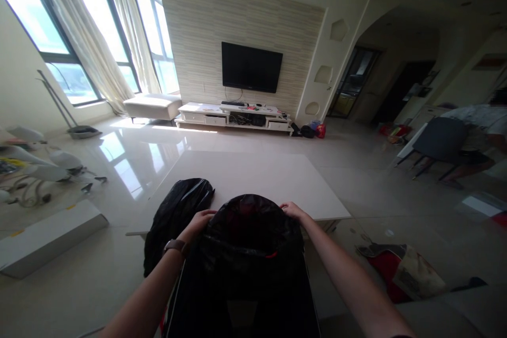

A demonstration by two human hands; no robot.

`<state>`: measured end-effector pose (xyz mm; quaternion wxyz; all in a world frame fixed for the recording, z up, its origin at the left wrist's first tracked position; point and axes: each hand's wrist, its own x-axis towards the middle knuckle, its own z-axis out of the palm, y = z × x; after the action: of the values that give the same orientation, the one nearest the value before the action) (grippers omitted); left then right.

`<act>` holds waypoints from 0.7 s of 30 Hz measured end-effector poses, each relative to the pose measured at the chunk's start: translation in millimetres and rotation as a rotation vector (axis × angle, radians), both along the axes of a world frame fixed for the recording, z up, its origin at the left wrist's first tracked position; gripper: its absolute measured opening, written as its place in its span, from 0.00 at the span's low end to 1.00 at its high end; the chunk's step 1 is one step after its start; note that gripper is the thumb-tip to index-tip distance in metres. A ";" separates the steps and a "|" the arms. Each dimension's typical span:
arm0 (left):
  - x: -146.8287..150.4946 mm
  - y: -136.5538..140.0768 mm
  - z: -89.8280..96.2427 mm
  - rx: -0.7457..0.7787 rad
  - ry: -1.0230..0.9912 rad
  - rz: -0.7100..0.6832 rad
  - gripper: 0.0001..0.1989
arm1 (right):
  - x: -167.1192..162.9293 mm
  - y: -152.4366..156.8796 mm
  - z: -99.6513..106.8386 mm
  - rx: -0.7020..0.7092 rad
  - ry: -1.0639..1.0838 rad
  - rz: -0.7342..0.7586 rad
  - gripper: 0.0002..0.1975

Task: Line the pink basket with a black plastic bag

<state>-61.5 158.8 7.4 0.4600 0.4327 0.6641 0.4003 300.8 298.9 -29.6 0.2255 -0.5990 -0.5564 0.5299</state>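
Note:
A black plastic bag [245, 269] stands right in front of me, its round mouth gaping upward. Dark red shows dimly inside the opening. On its left rim, my left hand [201, 220] has its fingers closed on the plastic; a brown-strapped watch [175, 245] is on that wrist. My right hand [292, 210] grips the rim on the far right side. Below the bag is a dark object with thin pale edges, too dim to identify. A second black plastic bag [178, 211] bulges beside my left forearm, against the white table [257, 169].
A long white box [51, 237] lies on the floor at left, near white equipment parts [51, 166]. Right of the table are a red and beige cloth bag [415, 274] and, farther off, a seated person beside a dark chair [439, 137]. A TV cabinet [206, 116] lines the back wall.

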 end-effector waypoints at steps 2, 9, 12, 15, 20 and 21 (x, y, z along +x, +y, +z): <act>-8.0 -7.9 -6.2 0.092 0.085 0.112 0.31 | 10.0 -13.0 6.7 0.147 -0.017 -0.056 0.07; 1.3 -102.9 -26.5 0.227 0.380 -0.024 0.25 | 53.8 -135.2 38.5 0.727 -0.065 0.268 0.13; 12.7 -135.2 -41.7 0.129 0.351 0.073 0.33 | 62.0 -183.1 25.8 0.747 -0.208 0.287 0.15; 25.2 -147.4 -59.0 -0.010 0.150 0.156 0.37 | 58.8 -208.6 -2.5 0.780 -0.216 0.084 0.23; 58.0 -151.5 -87.5 -0.069 -0.332 0.257 0.31 | 38.1 -224.2 -48.6 0.506 -0.079 -0.230 0.16; 64.1 -152.1 -91.4 -0.051 -0.393 0.317 0.31 | 33.3 -226.3 -54.3 0.403 -0.003 -0.235 0.13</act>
<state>2.6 6.7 -84.0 0.5224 0.2253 0.6314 0.5269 334.1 72.6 -83.9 0.4001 -0.6031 -0.5778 0.3773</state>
